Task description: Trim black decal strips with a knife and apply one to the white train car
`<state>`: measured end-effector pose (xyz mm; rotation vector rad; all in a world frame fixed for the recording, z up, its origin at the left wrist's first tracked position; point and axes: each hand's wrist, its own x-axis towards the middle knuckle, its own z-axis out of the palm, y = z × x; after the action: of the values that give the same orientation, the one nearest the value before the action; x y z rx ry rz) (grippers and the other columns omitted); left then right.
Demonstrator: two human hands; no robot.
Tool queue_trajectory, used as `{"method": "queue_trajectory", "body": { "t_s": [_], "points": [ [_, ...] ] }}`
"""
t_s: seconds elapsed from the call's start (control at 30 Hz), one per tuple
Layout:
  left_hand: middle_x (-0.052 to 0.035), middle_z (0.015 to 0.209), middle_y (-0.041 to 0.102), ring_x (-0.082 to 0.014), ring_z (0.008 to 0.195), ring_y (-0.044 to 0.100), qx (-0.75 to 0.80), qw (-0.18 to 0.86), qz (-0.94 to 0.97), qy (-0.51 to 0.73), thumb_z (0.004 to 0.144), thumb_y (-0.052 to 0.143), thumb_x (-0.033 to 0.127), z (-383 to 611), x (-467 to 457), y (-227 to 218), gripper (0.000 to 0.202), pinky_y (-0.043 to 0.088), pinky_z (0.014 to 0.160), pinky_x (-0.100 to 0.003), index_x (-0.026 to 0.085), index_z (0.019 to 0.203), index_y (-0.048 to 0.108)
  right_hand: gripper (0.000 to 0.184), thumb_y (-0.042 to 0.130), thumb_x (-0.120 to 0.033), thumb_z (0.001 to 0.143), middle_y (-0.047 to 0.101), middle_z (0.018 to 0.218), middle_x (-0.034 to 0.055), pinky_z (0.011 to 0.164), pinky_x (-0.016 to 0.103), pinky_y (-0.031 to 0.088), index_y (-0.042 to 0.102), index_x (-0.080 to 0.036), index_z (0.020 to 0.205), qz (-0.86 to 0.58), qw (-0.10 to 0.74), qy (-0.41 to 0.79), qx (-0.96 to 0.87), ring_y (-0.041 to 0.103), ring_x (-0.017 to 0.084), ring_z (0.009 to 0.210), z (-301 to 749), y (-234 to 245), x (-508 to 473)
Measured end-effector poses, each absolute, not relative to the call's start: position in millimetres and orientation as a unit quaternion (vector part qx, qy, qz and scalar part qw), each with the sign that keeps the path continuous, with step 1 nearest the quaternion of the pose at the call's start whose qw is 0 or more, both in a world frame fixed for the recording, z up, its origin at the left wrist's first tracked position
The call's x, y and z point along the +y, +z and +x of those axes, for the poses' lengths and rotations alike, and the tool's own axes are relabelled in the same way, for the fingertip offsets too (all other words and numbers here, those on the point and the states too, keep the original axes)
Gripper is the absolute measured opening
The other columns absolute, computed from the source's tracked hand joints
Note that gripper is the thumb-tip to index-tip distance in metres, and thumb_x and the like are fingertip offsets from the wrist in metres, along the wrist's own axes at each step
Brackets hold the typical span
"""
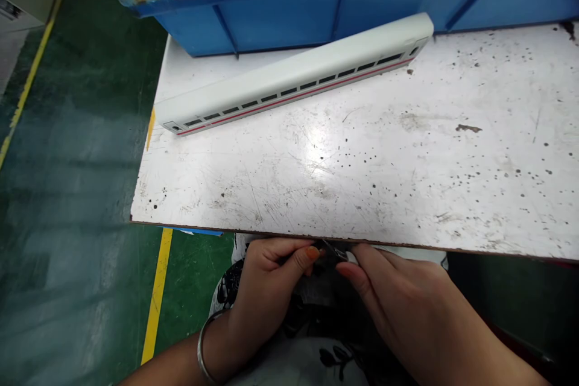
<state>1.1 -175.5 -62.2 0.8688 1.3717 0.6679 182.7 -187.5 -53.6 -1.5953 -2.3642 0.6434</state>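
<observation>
Both hands meet just below the near edge of the white table, over my lap. My left hand, with a metal bangle on its wrist, pinches a small dark and silvery object with thumb and fingers. My right hand closes on the same small object from the right. The object is mostly hidden by the fingers and the table edge, so I cannot name it. A long white model train car shell with a red stripe and dark windows lies diagonally on the table, well away from both hands.
A large blue plastic crate with a worn rim stands at the back of the table, right behind the train shell. Green floor with yellow lines lies to the left. The tabletop is scratched and speckled.
</observation>
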Motion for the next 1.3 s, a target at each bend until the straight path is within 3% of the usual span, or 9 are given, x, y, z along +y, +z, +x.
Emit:
{"method": "queue_trajectory", "body": {
  "t_s": [0.4,0.97,1.3],
  "points": [
    [0.0033,0.053,0.047,-0.0096,0.055,0.037,0.592,0.641,0.375,0.314,0.086,0.066,0.026,1.2,-178.3,-65.9,0.034,0.032,0.053,-0.023,0.016,0.055,0.058,0.04,0.028,-0.042,0.108,0.054,0.057,-0.004,0.047,0.034,0.023,0.043,-0.025,0.075,-0.566,0.104,0.207,-0.791,0.053,0.019,0.043,183.5,-61.3,-196.2],
    [0.0041,0.052,0.046,-0.0091,0.054,0.037,0.589,0.626,0.394,0.326,0.085,0.065,0.023,2.4,-178.0,-65.7,0.034,0.032,0.051,-0.022,0.016,0.053,0.057,0.041,0.028,-0.037,0.108,0.053,0.053,-0.0035,0.038,0.034,0.027,0.046,-0.025,0.073,-0.541,0.09,0.197,-0.813,0.053,0.019,0.036,180.7,-57.0,-187.3],
    [0.0044,0.052,0.046,-0.0087,0.053,0.036,0.584,0.622,0.4,0.335,0.086,0.065,0.022,2.8,-177.1,-66.2,0.034,0.03,0.05,-0.022,0.016,0.054,0.058,0.043,0.028,-0.037,0.108,0.057,0.055,-0.002,0.042,0.033,0.033,0.051,-0.024,0.075,-0.516,0.102,0.264,-0.809,0.061,0.019,0.045,186.5,-54.3,-181.5]
  ]
}}
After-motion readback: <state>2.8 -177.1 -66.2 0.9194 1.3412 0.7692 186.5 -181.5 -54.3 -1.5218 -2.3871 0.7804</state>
